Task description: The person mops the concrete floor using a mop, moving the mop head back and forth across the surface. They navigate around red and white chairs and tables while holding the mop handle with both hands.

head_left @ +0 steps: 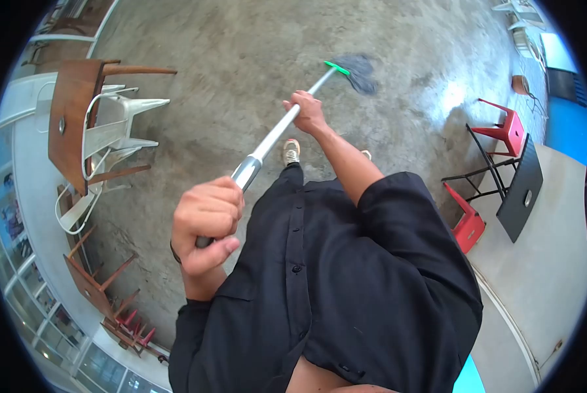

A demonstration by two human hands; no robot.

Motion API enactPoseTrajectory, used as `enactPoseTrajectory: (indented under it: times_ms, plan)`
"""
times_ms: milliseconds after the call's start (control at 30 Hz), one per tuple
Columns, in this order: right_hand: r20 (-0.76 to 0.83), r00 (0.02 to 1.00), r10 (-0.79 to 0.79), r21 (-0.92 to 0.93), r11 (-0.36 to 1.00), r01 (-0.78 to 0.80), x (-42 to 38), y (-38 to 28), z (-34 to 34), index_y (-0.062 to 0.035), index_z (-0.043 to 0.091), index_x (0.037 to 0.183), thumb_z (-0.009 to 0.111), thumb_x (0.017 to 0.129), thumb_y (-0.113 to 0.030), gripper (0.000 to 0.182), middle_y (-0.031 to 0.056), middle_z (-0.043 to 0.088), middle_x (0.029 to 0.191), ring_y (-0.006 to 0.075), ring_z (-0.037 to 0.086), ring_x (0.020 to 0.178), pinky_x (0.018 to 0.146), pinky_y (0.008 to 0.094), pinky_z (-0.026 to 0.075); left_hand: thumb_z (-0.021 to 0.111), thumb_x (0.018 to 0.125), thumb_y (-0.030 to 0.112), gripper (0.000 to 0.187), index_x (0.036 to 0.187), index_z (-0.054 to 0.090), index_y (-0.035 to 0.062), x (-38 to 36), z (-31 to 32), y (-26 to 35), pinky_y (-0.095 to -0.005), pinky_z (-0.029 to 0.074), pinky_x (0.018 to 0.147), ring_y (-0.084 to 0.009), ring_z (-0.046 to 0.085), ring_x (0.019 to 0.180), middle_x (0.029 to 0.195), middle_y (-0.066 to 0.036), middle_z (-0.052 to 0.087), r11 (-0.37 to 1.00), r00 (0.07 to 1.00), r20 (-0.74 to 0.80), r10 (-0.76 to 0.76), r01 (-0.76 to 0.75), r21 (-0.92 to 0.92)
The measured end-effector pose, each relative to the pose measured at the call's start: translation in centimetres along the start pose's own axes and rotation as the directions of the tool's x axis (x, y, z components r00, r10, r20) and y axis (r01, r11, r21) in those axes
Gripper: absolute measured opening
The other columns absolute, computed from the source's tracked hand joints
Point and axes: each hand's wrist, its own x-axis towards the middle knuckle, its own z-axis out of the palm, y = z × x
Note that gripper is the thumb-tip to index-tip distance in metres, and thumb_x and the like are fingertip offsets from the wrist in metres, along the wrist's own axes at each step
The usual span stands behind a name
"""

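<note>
A mop with a pale, straight handle (275,135) runs diagonally away from my body. My left hand (208,223) is wrapped around the dark grip at its near end, thumb toward my body. A silver-grey sleeve (246,171) on the handle shows just beyond that fist. Farther down the pole, my right hand (305,111) is closed around it. At the far end a green clamp (337,68) holds the grey strands of the mop head (361,73), which lie spread on the concrete floor (241,65).
A brown wooden table (74,124) and white metal chairs (120,118) stand at the left. More wooden furniture (94,288) is at lower left. On the right are a black-topped folding table (521,193), a red stool (511,133) and another red seat (469,229) near the wall.
</note>
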Motion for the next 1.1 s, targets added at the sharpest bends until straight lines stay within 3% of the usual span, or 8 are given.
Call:
enactPoseTrajectory:
  times_ms: [200, 433, 533, 667, 800, 900, 1000, 1100]
  plan:
    - [0.228, 0.957, -0.18, 0.147, 0.978, 0.149, 1.5, -8.5, 6.4, -0.0083, 0.064, 0.084, 0.069, 0.093, -0.04, 0.033, 0.0149, 0.064, 0.1, 0.0376, 0.062, 0.106, 0.085, 0.05, 0.052, 0.063, 0.069, 0.025, 0.033, 0.057, 0.036, 0.01, -6.1, -3.5, 3.2, -0.0372, 0.04, 0.054, -0.0209, 0.046, 0.041, 0.049, -0.003, 0.047, 0.993, 0.995, -0.064, 0.078, -0.072, 0.093]
    - [0.306, 0.92, -0.243, 0.092, 0.97, 0.225, -2.0, -7.6, 3.1, -0.0076, 0.065, 0.086, 0.065, 0.096, -0.044, 0.037, 0.0122, 0.067, 0.098, 0.0356, 0.063, 0.108, 0.089, 0.047, 0.053, 0.06, 0.076, 0.024, 0.033, 0.058, 0.036, 0.0106, -7.4, -1.7, 3.7, -0.0372, 0.039, 0.053, -0.0203, 0.045, 0.04, 0.048, -0.004, 0.049, 0.995, 0.996, 0.014, 0.093, -0.092, -0.033]
    - [0.232, 0.961, -0.152, -0.002, 0.988, 0.157, -5.1, -4.1, -0.6, -0.0077, 0.066, 0.086, 0.063, 0.097, -0.044, 0.039, 0.0114, 0.068, 0.098, 0.0339, 0.064, 0.106, 0.089, 0.0462, 0.053, 0.056, 0.08, 0.022, 0.032, 0.058, 0.035, 0.012, -6.7, 0.2, 2.4, -0.0368, 0.038, 0.053, -0.0191, 0.044, 0.039, 0.047, -0.004, 0.049, 0.991, 0.998, 0.018, 0.052, -0.05, -0.125]
    - [0.039, 0.999, 0.016, -0.03, 0.999, -0.015, -12.4, 2.8, -5.6, -0.0084, 0.062, 0.082, 0.065, 0.097, -0.043, 0.038, 0.0122, 0.066, 0.094, 0.0337, 0.064, 0.103, 0.086, 0.0477, 0.052, 0.058, 0.069, 0.019, 0.027, 0.057, 0.035, 0.0108, -3.9, 5.4, -0.3, -0.0366, 0.036, 0.053, -0.021, 0.045, 0.042, 0.049, -0.004, 0.047, 0.953, 0.985, 0.166, 0.054, -0.001, -0.303]
    - [-0.132, 0.944, 0.303, -0.062, 0.948, -0.313, -22.0, 10.9, -11.5, -0.0071, 0.062, 0.083, 0.066, 0.095, -0.045, 0.04, 0.0131, 0.066, 0.094, 0.0353, 0.064, 0.102, 0.086, 0.0494, 0.052, 0.061, 0.065, 0.019, 0.028, 0.056, 0.036, 0.0099, -0.3, 15.1, -3.6, -0.0371, 0.035, 0.055, -0.0221, 0.042, 0.043, 0.049, -0.004, 0.047, 0.922, 0.92, 0.388, 0.049, 0.108, -0.373]
    - [-0.248, 0.854, 0.457, -0.022, 0.879, -0.476, -30.3, 16.6, -15.5, -0.0058, 0.061, 0.081, 0.069, 0.093, -0.041, 0.038, 0.0162, 0.064, 0.09, 0.0373, 0.063, 0.094, 0.083, 0.0493, 0.051, 0.062, 0.065, 0.018, 0.029, 0.055, 0.037, 0.0099, 1.0, 23.3, -5.8, -0.0373, 0.035, 0.058, -0.0224, 0.043, 0.047, 0.051, -0.004, 0.046, 0.904, 0.837, 0.542, 0.072, 0.175, -0.391]
    - [-0.41, 0.8, 0.438, 0.066, 0.889, -0.453, -38.7, 23.2, -16.7, -0.005, 0.059, 0.077, 0.074, 0.091, -0.036, 0.037, 0.0186, 0.062, 0.087, 0.0389, 0.061, 0.085, 0.077, 0.0494, 0.049, 0.065, 0.068, 0.02, 0.034, 0.055, 0.035, 0.0105, 1.8, 30.7, -6.7, -0.038, 0.037, 0.061, -0.0229, 0.044, 0.049, 0.052, -0.003, 0.046, 0.931, 0.695, 0.714, 0.088, 0.197, -0.307]
    - [-0.454, 0.692, 0.561, 0.072, 0.797, -0.6, -45.6, 24.8, -18.3, -0.0066, 0.061, 0.079, 0.076, 0.088, -0.037, 0.035, 0.0159, 0.064, 0.092, 0.0381, 0.063, 0.092, 0.078, 0.0478, 0.05, 0.066, 0.067, 0.017, 0.034, 0.055, 0.035, 0.0084, 1.8, 36.8, -6.9, -0.0383, 0.037, 0.063, -0.0251, 0.041, 0.05, 0.052, -0.003, 0.041, 0.923, 0.552, 0.822, 0.142, 0.227, -0.312]
